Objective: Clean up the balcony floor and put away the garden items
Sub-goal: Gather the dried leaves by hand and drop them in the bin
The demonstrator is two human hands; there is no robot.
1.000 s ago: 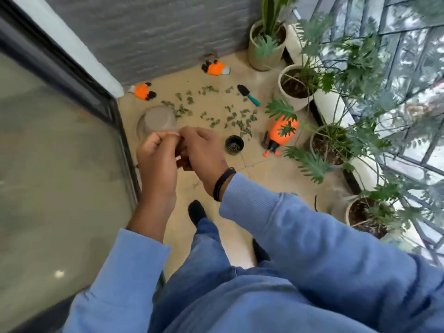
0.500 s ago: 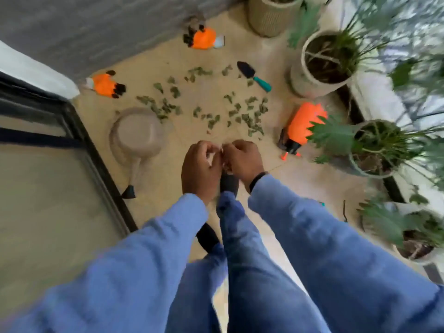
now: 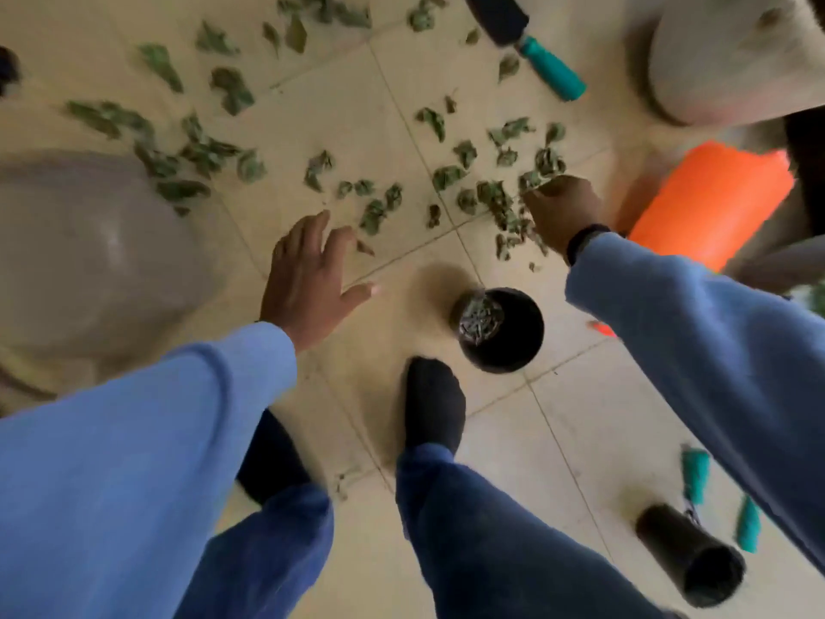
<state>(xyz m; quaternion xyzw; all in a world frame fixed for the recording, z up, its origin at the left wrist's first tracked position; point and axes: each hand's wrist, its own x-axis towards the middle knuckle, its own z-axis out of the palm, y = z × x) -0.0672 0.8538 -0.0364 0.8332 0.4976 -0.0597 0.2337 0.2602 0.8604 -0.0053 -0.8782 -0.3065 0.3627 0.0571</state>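
1. The person is bent low over the balcony floor, both blue sleeves reaching down toward the scattered leaves.

2. The right hand is down in the thickest patch of leaves, on the right side of the scatter. Its fingers are curled round a small clump, so I'd say it is grasping leaves, though the blur hides how many.

3. The left hand hangs just above the tiles with fingers spread and relaxed, holding nothing. Its fingertips point at the nearest loose leaves, which lie just beyond them, up and to the right.

4. The small black pot stands upright on the floor between the two hands, just ahead of the person's socked foot. It already has some bits in the bottom.

5. What the next move turns on, I'd guess: the pot sits back toward the person and to the left of the right hand, so the clump has only a short trip inward to drop in. The right hand is nearer the dense pile; the left is nearer the middle strays.

6. Other garden items wait around the edges: a trowel with a teal handle lying slantwise at the top, an orange sprayer just right of the right hand, and a second black pot tipped on its side at lower right.

7. Most of the leaves are not yet gathered.
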